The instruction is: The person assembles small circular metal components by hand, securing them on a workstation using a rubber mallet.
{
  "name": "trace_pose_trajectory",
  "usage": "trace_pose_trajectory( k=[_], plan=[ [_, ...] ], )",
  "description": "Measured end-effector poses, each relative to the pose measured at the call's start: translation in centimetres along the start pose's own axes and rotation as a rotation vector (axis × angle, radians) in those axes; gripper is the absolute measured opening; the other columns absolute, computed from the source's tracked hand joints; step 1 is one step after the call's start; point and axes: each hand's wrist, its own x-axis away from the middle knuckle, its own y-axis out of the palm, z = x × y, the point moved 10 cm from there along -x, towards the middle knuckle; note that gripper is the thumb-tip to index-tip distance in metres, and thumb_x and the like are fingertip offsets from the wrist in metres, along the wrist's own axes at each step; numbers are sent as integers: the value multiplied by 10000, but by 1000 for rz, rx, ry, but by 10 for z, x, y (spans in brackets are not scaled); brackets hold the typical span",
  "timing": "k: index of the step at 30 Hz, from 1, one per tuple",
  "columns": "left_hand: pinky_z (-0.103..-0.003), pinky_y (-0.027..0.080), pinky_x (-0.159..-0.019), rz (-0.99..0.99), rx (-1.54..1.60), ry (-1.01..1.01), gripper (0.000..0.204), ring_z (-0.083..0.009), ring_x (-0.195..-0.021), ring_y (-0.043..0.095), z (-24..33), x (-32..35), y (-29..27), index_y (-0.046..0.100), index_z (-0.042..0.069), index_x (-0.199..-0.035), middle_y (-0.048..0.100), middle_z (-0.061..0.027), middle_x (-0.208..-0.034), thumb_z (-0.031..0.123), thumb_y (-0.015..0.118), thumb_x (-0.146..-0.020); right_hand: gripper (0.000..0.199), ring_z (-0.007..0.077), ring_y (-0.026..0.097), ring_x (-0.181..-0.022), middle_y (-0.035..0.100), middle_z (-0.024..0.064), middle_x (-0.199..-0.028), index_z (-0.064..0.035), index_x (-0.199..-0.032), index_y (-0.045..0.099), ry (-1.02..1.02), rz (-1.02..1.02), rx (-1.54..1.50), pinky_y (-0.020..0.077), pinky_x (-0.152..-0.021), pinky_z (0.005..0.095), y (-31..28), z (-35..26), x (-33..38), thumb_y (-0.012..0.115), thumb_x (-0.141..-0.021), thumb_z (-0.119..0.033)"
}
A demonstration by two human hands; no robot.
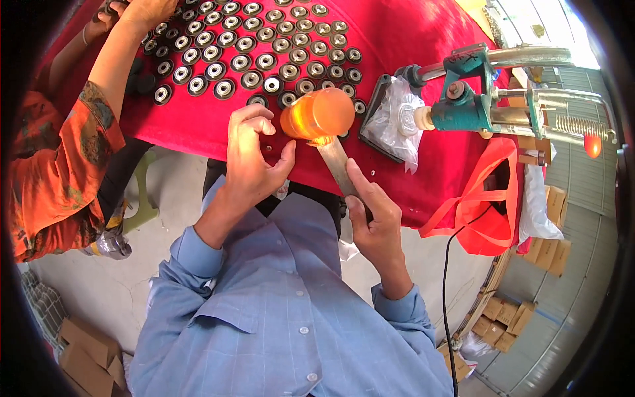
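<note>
At the near edge of the red tabletop [410, 26], the right hand [374, 221] holds a mallet with an orange translucent head [317, 114]. Its grip is pressed around the flat wooden handle [336, 165], thumb lying along it, so the head stands raised above the cloth, just beside the left hand [250, 162]. The left hand rests at the table edge with fingers half spread and curled; it seems to steady a small part under the fingertips, but I cannot tell for sure because the fingers hide it. Rows of round black wheels with metal centres [264, 46] lie flat on the far part of the cloth, in easy reach. At the far left another person's hand [142, 13], from an orange patterned sleeve [59, 172], touches these wheels. On the right stands a green lever press [466, 99] with a plastic bag [397, 112] beside it, and a red bag [489, 198] hangs from the table edge. Below, the floor is grey concrete, with cardboard boxes [509, 317] at the near right.
</note>
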Motion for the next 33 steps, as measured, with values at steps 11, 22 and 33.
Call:
trace_pose_trajectory(
  k=[11,22,33],
  plan=[
    [-423,542,-783,27,71,-53,486,-348,-916,622,-6,1,-4,498,37,-1062,577,-200,-1076,-125,804,-721,559,201,591,-739,631,143,-881,-38,-1490,621,-144,64,26,521,-739,318,-11,-31,-28,689,-944,61],
    [-393,528,-781,95,71,-30,430,-328,-888,603,-4,1,-15,479,18,-1029,571,-188,-1013,-206,645,-701,555,216,657,-829,717,157,-1030,-1,-1465,633,4,61,-70,543,-807,312,-32,-23,-4,653,-918,84],
    [-443,524,-867,-3,-68,62,371,-334,-984,640,8,-6,-5,638,32,-1089,663,-149,-1099,-81,723,-746,477,122,645,-870,735,104,-1317,2,-1511,590,138,195,-244,552,-775,267,-56,-3,-12,661,-1043,-62]
  ],
)
